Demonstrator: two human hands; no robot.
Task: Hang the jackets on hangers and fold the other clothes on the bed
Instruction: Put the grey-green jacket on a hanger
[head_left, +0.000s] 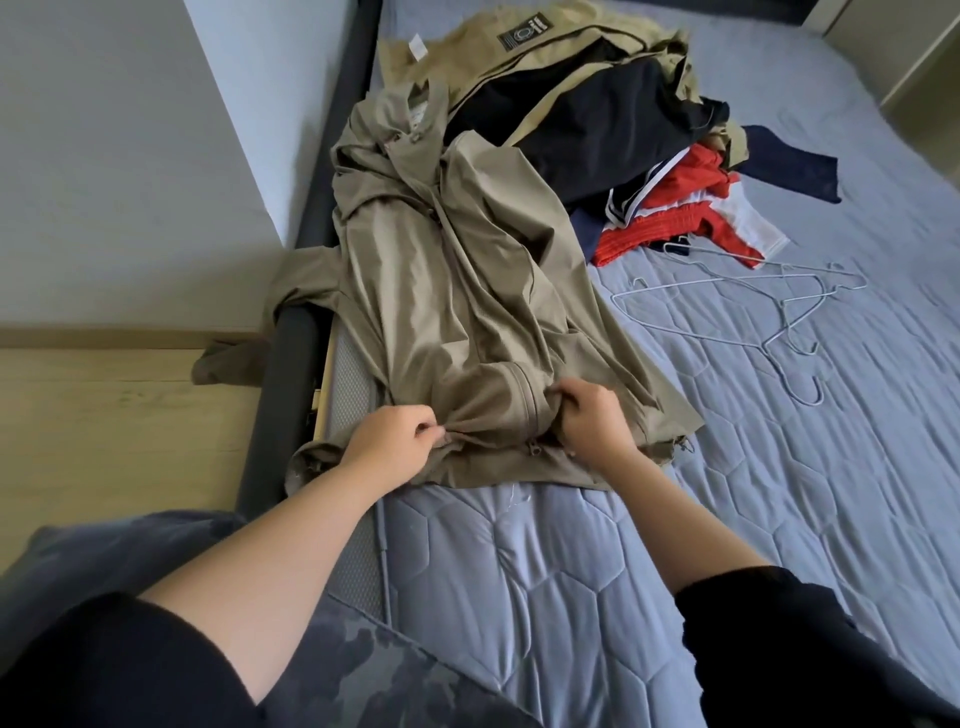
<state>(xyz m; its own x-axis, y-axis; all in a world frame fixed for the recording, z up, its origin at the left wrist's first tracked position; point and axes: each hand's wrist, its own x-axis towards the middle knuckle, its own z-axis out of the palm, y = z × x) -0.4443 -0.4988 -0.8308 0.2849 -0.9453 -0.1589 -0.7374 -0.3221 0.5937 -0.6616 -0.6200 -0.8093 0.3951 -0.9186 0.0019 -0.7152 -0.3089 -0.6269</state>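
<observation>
**Khaki jacket** (457, 291): lies front-up on the bed (571, 571), centre-left of frame, along the mattress's left side. The long axis runs from lower centre to upper centre-left. The hem end is nearest the bottom of the frame, and the collar and hood end points up toward the pile of other clothes (597, 119). The front panels overlap loosely. The zip (524, 410) ends at the hem, between the two hands.

**Left hand** (389, 441): thumb and forefinger pinch a gathered fold of hem cloth just left of the zip, and the remaining fingers are curled.

**Right hand** (597, 423): fingers curled in and bunching cloth just right of the zip. Cannot tell whether it holds the slider.

**Sleeve** (234, 358): draped over the dark bed frame (291, 353), at left of frame.

**Risks (judgement):**
- Cloth is bunched at both grips, so slack fabric could catch in the zip teeth if it is closed this way.
- Uneven pull from the two hands would skew the hem and misalign the zip halves.
- The overhanging sleeve's weight could drag the jacket off toward the left when it is lifted.
- The wire hangers (779, 312) at centre right lie interlocked, just beside the jacket's right edge. Pulling one out may bring the others along or snag the cloth.
</observation>
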